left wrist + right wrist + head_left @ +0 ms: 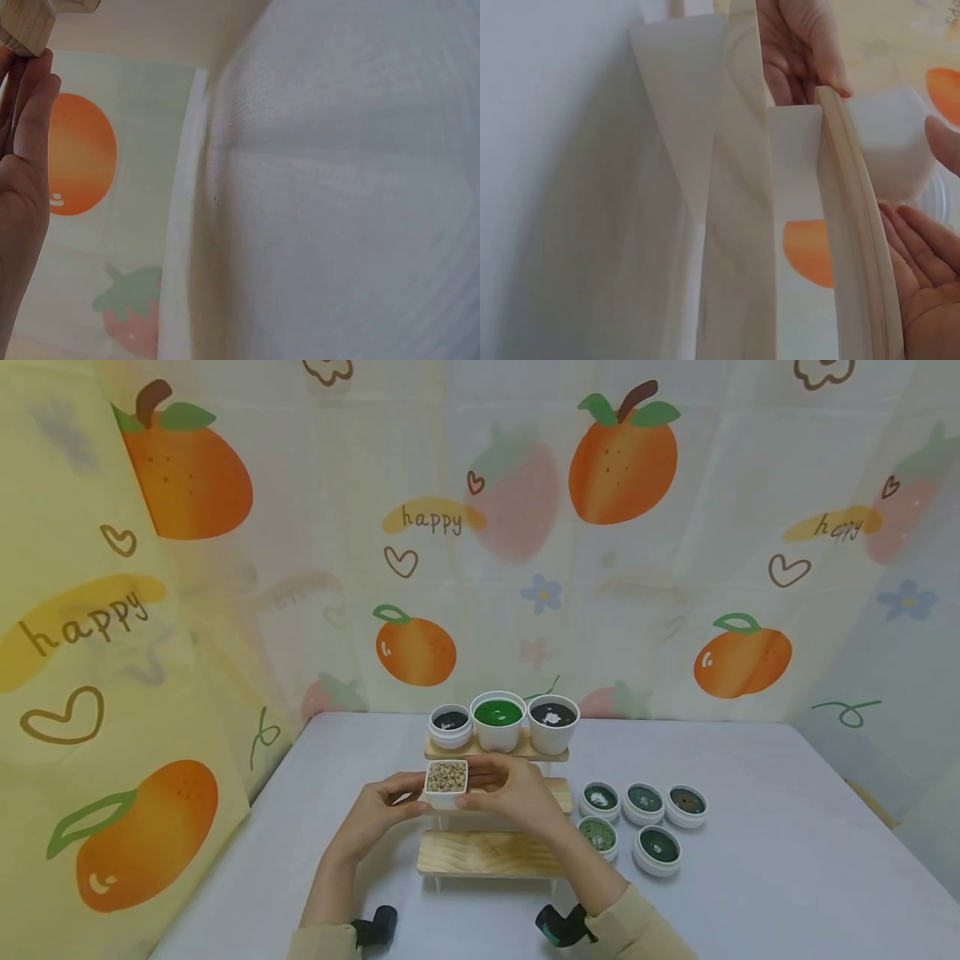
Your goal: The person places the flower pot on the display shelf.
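Observation:
A small square white cup (446, 781) filled with beige, pebble-like bits is at the middle step of a three-tier wooden stand (487, 853). My left hand (378, 818) grips its left side, thumb low at the front corner and fingers along the side. On the other side my right hand (517, 793) holds it, with fingers behind and thumb near the front. In the right wrist view the cup (892, 142) is right at the step's surface, between the left hand (802, 52) and right hand (930, 262). The left wrist view shows the left fingertips close to a wooden edge (28, 30).
The top step carries a small round cup (450, 727), a green-filled cup (498, 722) and a dark-filled cup (553, 725). Several low round white cups, including one with dark green contents (657, 850), stand right of the stand on the white table (787, 860). A fruit-print curtain (487, 593) hangs behind.

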{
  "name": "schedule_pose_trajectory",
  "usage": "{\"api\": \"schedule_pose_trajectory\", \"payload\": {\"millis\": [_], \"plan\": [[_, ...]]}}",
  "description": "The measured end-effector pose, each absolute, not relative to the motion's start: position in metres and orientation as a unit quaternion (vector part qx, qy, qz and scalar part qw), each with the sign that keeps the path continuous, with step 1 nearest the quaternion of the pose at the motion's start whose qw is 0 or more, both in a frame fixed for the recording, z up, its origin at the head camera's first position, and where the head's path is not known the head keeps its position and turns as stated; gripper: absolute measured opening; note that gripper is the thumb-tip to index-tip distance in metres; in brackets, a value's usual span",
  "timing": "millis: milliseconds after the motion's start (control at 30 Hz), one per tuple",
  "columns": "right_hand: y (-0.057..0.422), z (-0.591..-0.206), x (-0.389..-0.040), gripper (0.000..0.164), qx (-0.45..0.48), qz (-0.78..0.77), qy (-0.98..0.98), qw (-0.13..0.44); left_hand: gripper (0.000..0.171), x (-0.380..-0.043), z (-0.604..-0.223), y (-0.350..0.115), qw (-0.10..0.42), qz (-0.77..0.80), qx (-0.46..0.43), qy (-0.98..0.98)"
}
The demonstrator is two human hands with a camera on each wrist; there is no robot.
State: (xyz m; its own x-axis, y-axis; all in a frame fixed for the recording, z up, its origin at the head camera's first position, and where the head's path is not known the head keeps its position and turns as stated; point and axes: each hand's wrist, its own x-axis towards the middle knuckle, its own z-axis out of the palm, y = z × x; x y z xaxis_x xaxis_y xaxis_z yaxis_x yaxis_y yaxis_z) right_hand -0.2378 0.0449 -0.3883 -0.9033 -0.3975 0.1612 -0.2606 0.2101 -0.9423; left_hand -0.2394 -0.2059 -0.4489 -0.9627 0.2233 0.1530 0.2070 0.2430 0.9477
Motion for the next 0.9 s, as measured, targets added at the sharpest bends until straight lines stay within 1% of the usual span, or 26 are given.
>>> {"api": "schedule_pose_trajectory", "payload": {"millis": [167, 433, 767, 900], "plan": [[0.053, -0.389, -0.237, 0.055, -0.206, -0.594, 0.776, 0.051, 0.044, -0.238, -0.448, -0.205, 0.006, 0.602, 0.133, 0.788], [0.071, -0.391, -0.235, 0.053, -0.2, -0.591, 0.78, 0.038, 0.045, -0.238, -0.447, -0.205, 0.0, 0.609, 0.141, 0.781], [0.105, -0.387, -0.228, 0.055, -0.215, -0.583, 0.782, 0.052, 0.046, -0.239, -0.449, -0.206, 0.003, 0.611, 0.139, 0.78], [0.117, -0.384, -0.224, 0.056, -0.215, -0.573, 0.79, 0.036, 0.046, -0.239, -0.45, -0.206, 0.004, 0.615, 0.138, 0.777]]}}
